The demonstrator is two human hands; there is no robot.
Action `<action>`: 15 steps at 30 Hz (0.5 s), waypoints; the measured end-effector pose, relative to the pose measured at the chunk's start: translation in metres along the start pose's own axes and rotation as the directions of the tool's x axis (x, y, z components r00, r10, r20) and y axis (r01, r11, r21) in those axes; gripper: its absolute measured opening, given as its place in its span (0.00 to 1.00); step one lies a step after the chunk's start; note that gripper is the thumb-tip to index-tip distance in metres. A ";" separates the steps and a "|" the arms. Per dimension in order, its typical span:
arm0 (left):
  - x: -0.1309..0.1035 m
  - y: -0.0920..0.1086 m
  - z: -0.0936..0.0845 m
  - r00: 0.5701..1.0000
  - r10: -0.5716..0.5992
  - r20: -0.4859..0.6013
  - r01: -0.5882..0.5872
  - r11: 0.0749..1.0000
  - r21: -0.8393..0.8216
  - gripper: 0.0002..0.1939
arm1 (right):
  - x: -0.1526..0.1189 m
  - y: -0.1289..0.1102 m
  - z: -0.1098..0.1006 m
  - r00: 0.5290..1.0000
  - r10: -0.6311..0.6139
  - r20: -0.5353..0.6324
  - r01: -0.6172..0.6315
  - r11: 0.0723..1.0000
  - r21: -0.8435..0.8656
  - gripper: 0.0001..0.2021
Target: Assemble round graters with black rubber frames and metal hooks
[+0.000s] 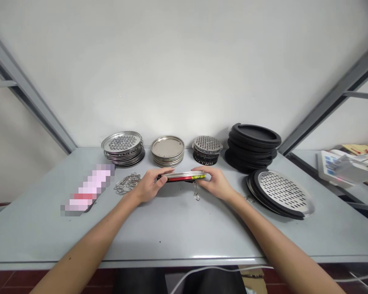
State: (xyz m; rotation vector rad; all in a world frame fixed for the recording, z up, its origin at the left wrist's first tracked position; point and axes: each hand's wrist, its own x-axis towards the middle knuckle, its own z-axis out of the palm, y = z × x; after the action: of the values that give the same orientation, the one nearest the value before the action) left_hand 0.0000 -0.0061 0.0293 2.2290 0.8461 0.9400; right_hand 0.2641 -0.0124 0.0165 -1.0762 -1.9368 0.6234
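My left hand [150, 185] and my right hand [216, 182] hold opposite sides of a flat round metal tin [184, 176] above the middle of the table. It is seen edge-on, with a silver rim and a red, yellow and green side; its underside is dark. Fingers of both hands are closed around its edge. A small wire clip [196, 192] shows just below it near my right hand; whether it hangs or lies on the table I cannot tell. Beside my left wrist lies a pile of wire clips [128, 183].
Along the wall stand stacked perforated metal discs [122, 143], plain metal lids [167, 147], small grater discs [207, 144] and black rings [254, 141]. Perforated plates with black rims [282, 194] lie at right. A blurred-out object [88, 190] is at left on the grey table [171, 241].
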 end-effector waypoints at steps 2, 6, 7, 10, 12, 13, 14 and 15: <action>0.000 -0.002 0.001 0.998 0.005 -0.057 -0.005 1.000 -0.007 0.30 | 0.000 -0.003 -0.002 0.999 0.000 -0.039 0.000 1.000 0.007 0.10; -0.001 -0.005 0.000 0.992 0.073 -0.106 -0.066 0.996 0.063 0.32 | 0.000 -0.005 -0.007 0.993 -0.068 -0.097 0.075 0.995 0.066 0.11; -0.002 -0.004 0.000 0.992 0.089 -0.093 -0.081 0.993 0.085 0.34 | 0.000 -0.005 -0.008 0.992 -0.095 -0.089 0.102 0.992 0.073 0.12; -0.003 -0.001 0.001 0.990 0.137 -0.024 -0.132 0.980 0.151 0.39 | 0.000 -0.006 -0.011 0.987 -0.155 -0.046 0.157 0.987 0.041 0.14; -0.003 0.002 0.001 0.987 0.164 -0.001 -0.159 0.963 0.217 0.40 | -0.001 -0.007 -0.012 0.982 -0.187 -0.037 0.187 0.982 0.003 0.14; -0.003 0.003 0.002 0.984 0.177 -0.011 -0.168 0.952 0.255 0.40 | -0.002 -0.009 -0.012 0.978 -0.206 -0.039 0.206 0.979 -0.016 0.14; -0.003 0.005 0.002 0.981 0.191 -0.035 -0.172 0.940 0.294 0.38 | -0.002 -0.010 -0.013 0.973 -0.227 -0.044 0.226 0.973 -0.038 0.13; -0.003 0.005 0.003 0.976 0.209 -0.066 -0.177 0.928 0.327 0.35 | -0.003 -0.012 -0.013 0.968 -0.247 -0.052 0.244 0.968 -0.062 0.12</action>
State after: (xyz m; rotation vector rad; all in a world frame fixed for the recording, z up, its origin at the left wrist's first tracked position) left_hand 0.0024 -0.0121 0.0302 2.6015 0.8882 1.0765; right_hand 0.2701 -0.0207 0.0307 -0.8587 -2.0046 0.3985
